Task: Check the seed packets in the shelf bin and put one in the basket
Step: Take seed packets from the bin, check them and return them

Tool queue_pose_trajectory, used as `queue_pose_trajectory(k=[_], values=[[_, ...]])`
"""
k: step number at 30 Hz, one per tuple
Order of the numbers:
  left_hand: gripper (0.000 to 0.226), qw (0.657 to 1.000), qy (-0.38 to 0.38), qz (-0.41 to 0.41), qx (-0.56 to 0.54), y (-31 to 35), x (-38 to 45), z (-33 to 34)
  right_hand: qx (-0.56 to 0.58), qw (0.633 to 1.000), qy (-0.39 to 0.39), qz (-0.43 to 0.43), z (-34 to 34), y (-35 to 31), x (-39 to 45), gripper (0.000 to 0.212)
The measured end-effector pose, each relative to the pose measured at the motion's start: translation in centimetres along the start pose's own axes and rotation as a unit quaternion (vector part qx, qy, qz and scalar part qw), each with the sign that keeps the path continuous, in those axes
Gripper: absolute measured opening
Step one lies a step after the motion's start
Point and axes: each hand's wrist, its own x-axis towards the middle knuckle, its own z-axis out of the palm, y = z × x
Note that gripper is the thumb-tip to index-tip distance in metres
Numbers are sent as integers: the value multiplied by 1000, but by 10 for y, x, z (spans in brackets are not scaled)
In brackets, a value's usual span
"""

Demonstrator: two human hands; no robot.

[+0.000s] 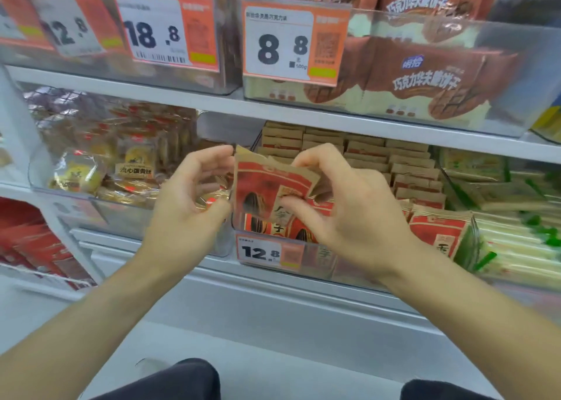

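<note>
A clear shelf bin [315,261] on the middle shelf holds rows of red and brown paper seed packets [437,232] standing on edge. My right hand [349,214] pinches the top of the front seed packet [261,190] between thumb and fingers and bends its brown upper edge. My left hand [188,199] is at the packet's left edge, fingers curved, thumb and fingertips touching that edge. No basket is in view.
A 12.8 price tag [270,252] is on the bin's front. Left of it is a bin of yellow pastry packs [100,172]; right of it are green and white packs [516,217]. The shelf above carries brown wafer bags [425,77] and price tags.
</note>
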Motion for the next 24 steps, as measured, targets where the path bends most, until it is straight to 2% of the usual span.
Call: queue_pose_trajectory(k=[2,7,11,14,18,20,22,24], values=[[51,999,-28,20,22,0,-2,1,4,998,-40,40,7,3,1,38],[28,996,-44,32,68,-9,3,2,-53,989,-125,58,25,2,6,25],[16,998,-32,29,49,-15,7,4,-98,984,-142,52,20,1,16,27],[14,998,-35,30,47,-19,8,8,-126,974,-184,46,17,7,24,30],[10,994,-15,19,110,-26,11,7,-150,953,-255,60,16,11,32,30],[13,988,-40,11,152,-27,11,3,-171,935,-302,68,17,13,35,36],[13,977,-80,16,197,-28,10,-1,-143,927,-336,80,17,14,37,44],[13,969,-102,19,222,-27,9,-6,-64,941,-316,105,15,16,39,51]])
